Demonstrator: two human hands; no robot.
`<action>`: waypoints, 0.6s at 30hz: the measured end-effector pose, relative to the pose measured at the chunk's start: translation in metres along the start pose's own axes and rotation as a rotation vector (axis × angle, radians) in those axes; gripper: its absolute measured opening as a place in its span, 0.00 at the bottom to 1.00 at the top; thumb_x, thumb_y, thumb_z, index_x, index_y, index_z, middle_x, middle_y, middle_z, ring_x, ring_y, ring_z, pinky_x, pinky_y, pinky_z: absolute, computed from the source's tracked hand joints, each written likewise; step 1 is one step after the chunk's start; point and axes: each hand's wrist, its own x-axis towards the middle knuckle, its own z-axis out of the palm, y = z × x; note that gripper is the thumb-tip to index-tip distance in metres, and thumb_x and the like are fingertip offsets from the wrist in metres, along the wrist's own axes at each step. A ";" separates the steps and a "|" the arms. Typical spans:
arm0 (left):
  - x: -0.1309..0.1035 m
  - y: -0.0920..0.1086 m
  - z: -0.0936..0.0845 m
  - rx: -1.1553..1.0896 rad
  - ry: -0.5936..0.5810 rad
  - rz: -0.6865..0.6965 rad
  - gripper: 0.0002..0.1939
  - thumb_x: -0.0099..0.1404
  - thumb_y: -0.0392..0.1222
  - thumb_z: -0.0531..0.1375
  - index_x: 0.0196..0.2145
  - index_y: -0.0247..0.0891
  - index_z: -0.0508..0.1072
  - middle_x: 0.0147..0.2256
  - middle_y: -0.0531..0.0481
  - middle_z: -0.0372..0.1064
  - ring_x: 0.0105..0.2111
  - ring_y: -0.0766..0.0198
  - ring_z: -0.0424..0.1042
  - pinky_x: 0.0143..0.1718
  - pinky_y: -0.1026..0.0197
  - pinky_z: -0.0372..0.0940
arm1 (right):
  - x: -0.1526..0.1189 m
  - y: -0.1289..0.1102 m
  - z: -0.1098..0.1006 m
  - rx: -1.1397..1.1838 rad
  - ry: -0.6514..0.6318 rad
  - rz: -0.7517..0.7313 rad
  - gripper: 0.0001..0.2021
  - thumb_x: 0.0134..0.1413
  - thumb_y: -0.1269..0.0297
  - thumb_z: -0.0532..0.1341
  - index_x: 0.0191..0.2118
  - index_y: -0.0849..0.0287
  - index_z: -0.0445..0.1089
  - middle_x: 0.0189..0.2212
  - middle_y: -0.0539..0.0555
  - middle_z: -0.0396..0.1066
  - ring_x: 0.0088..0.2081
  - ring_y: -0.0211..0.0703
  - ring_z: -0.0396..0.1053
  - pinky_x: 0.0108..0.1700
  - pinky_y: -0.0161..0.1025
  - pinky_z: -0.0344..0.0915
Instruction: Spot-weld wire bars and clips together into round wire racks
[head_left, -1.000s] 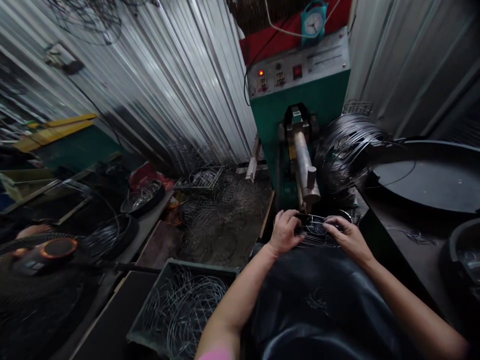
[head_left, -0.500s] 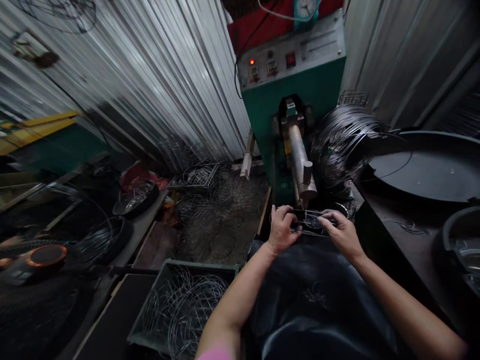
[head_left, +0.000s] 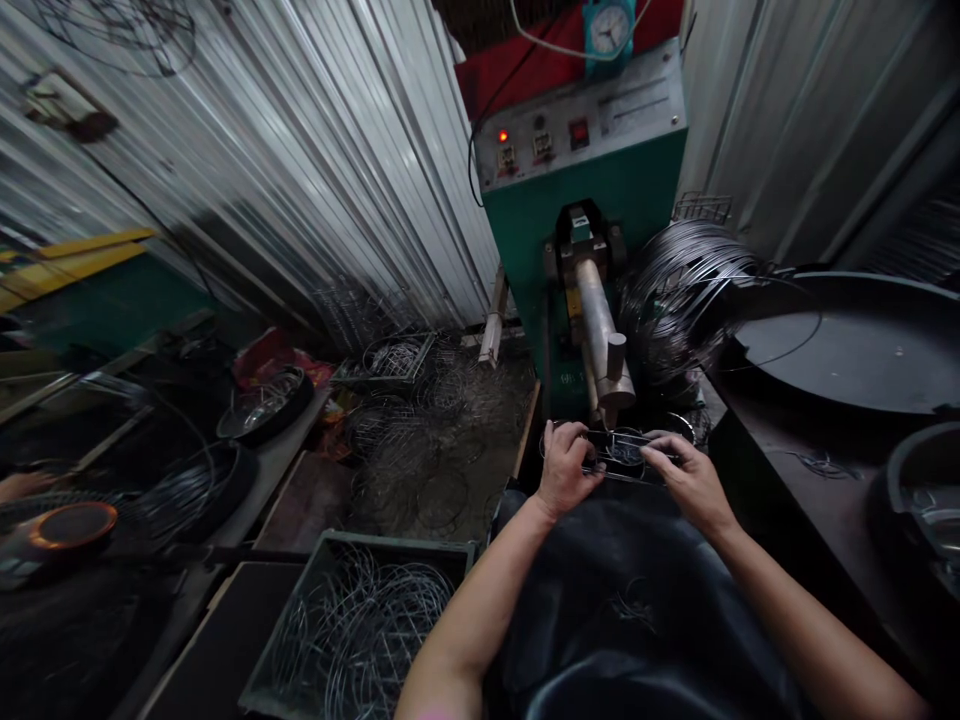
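Little shift over the last second: my left fingers point(head_left: 574, 450) and right fingers point(head_left: 661, 464) still grip the wire frame point(head_left: 624, 457) below the spot-welder arm point(head_left: 598, 310); alignment probably continuing.

Looking out beyond the left hand point(head_left: 566, 465) now, straight onto a corrugated metal wall point(head_left: 337, 150), pale, ribbed and streaked, glinting with a cool, weak sheen, and over to a wall box point(head_left: 67, 105) far off to that hand's left, above a dark cable point(head_left: 142, 205). Down next to the floor point(head_left: 480, 470), dark, grimy and cluttered to the left of the same hand, then on to a bench point(head_left: 259, 500) in deep shadow farther out. Across past the right hand point(head_left: 682, 470) to another ribbed wall point(head_left: 780, 120), duller grey, and down to a dark worktop point(head_left: 832, 510) on that hand's right, under dim, uneven light.
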 end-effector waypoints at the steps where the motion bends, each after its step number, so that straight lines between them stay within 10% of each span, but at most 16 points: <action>1: 0.000 0.000 0.001 0.000 0.003 -0.002 0.08 0.51 0.39 0.62 0.29 0.39 0.66 0.46 0.44 0.65 0.50 0.57 0.62 0.59 0.42 0.45 | 0.001 0.000 0.001 -0.021 -0.008 -0.020 0.13 0.48 0.52 0.60 0.26 0.57 0.68 0.31 0.55 0.71 0.36 0.47 0.67 0.42 0.44 0.62; 18: 0.003 -0.009 0.014 -0.022 0.078 0.034 0.09 0.51 0.38 0.63 0.28 0.39 0.65 0.45 0.44 0.64 0.49 0.57 0.63 0.59 0.43 0.46 | 0.012 0.006 0.002 -0.038 -0.054 -0.069 0.11 0.48 0.54 0.59 0.26 0.57 0.68 0.32 0.55 0.70 0.37 0.47 0.67 0.44 0.44 0.61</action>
